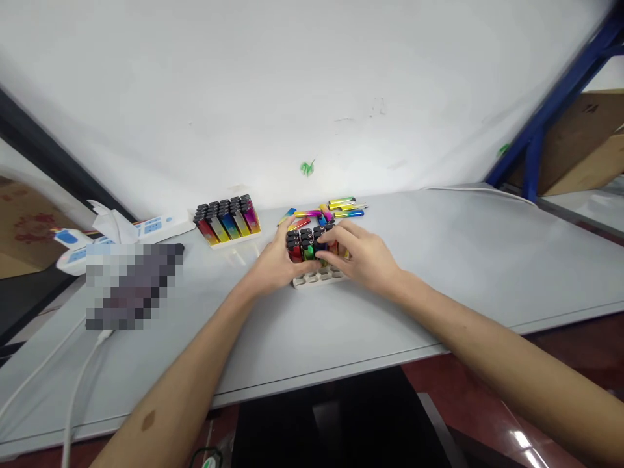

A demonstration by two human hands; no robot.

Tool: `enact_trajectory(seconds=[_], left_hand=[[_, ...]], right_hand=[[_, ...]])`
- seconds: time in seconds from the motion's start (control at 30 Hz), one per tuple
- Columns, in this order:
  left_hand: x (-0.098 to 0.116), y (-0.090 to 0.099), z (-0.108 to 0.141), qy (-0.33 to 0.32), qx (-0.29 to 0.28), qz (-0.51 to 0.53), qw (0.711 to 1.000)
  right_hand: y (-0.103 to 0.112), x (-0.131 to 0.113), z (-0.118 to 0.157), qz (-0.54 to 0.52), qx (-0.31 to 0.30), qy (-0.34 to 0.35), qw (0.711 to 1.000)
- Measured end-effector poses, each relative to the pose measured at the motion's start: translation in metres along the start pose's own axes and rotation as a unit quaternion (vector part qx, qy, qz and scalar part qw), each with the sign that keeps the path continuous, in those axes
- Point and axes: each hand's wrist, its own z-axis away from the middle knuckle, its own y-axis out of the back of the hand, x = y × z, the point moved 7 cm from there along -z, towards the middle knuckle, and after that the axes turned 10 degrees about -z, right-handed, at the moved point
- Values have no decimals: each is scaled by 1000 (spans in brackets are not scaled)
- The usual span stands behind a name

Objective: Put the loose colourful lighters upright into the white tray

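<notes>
A pale tray (319,279) with hexagonal holes sits on the table, partly filled with upright lighters (307,246) that have black tops and colourful metallic bodies. My left hand (275,263) wraps around the tray's left side, its thumb lying across the front of the standing lighters. With thumb and fingers pinched, my right hand (368,257) grips a lighter (322,247) at the front of the filled rows. Its fingers cover part of that lighter and the tray's right side. Behind my hands, several loose lighters (348,213) lie scattered on the table.
A second tray (237,241) packed with upright lighters stands at the back left. Left of it are white power strips (163,225) and a dark, pixelated device (134,286) with a white cable (80,383). A white wall (312,97) rises behind the grey table (463,260).
</notes>
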Motion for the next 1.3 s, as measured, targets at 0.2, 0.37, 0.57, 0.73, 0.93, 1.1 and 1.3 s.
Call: enact_trajectory(seconds=[0.2, 0.37, 0.57, 0.73, 0.93, 1.1, 1.3], left_hand=[[-4, -2, -6, -23, 44, 24, 998], [-2, 1, -6, -31, 60, 4, 998], [-1, 1, -5, -12, 57, 1, 998], [0, 2, -5, -18, 66, 2, 998], [0, 2, -4, -13, 59, 3, 998], [-2, 3, -5, -11, 58, 1, 998], [-6, 3, -7, -6, 51, -8, 999]], right_hand=[[21, -2, -3, 50, 107, 46, 992], [42, 70, -11, 89, 132, -125, 979], [29, 140, -1, 227, -23, -304, 925], [21, 142, -2, 247, -64, -306, 917], [28, 141, -3, 223, -18, -316, 922], [29, 144, -3, 216, -7, -320, 922], [34, 146, -4, 129, 27, -332, 934]])
